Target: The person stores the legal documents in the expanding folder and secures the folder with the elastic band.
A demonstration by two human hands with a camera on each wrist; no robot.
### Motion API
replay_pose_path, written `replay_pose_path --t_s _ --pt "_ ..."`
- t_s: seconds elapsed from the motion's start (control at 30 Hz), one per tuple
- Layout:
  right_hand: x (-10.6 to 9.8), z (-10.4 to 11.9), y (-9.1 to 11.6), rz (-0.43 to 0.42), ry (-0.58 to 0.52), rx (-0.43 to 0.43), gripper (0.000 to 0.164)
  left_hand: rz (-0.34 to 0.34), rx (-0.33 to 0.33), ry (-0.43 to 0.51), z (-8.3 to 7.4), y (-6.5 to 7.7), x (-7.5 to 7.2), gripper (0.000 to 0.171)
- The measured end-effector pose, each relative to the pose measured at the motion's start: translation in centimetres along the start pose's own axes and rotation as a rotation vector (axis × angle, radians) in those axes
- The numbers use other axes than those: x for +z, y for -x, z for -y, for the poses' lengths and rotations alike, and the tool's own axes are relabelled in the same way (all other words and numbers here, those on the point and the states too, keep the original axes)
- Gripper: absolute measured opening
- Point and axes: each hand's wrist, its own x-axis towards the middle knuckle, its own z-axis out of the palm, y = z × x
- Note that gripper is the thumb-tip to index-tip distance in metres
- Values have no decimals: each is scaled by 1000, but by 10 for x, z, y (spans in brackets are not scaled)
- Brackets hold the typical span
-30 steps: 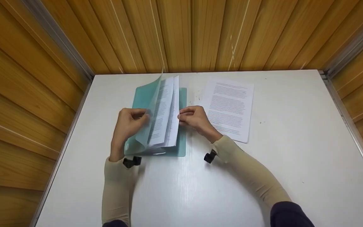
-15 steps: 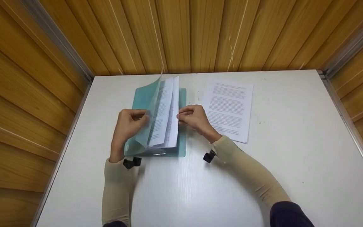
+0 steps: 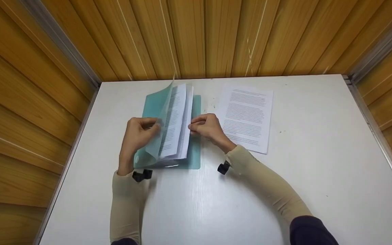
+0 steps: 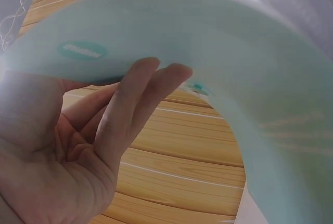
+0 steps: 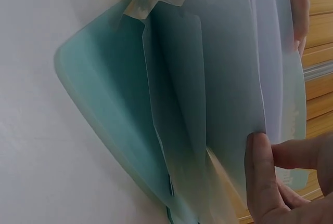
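Observation:
A teal document folder (image 3: 196,153) lies opened on the white table. My left hand (image 3: 138,134) holds its translucent front cover (image 3: 157,98) raised and bent over to the left, thumb on one side and fingers on the other in the left wrist view. Printed sheets (image 3: 174,122) stand fanned inside the folder. With thumb and fingertips, my right hand (image 3: 209,127) pinches the right edge of a white sheet (image 3: 184,139) there. In the right wrist view, clear plastic pockets (image 5: 177,89) stand apart beside the pinched white sheet (image 5: 229,68). How deep the sheet sits is hidden.
A printed paper stack (image 3: 247,115) lies flat on the white table (image 3: 318,153), right of the folder and close to my right forearm. Wood-patterned walls (image 3: 216,37) enclose the table's back and sides.
My right hand has shifted slightly left, and the pinched sheet's edge has moved left and a little down with it. The left hand and raised cover stay nearly still.

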Motion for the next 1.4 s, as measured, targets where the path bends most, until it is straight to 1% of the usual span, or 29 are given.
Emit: replay_pose_path --t_s 0.33,0.6,0.9,1.13,1.4 --pt "5 0 -6 9 44 -7 19 -5 -23 3 -2 -2 1 28" --pt "11 3 -6 17 68 -15 21 -9 -6 4 1 -2 1 26" --pt "13 2 -8 22 71 1 23 -2 26 7 2 -2 1 24" --pt "14 2 -9 27 58 -1 23 0 19 1 3 -2 1 26" --pt "13 2 -9 39 75 -22 21 -5 7 28 4 -2 1 26"
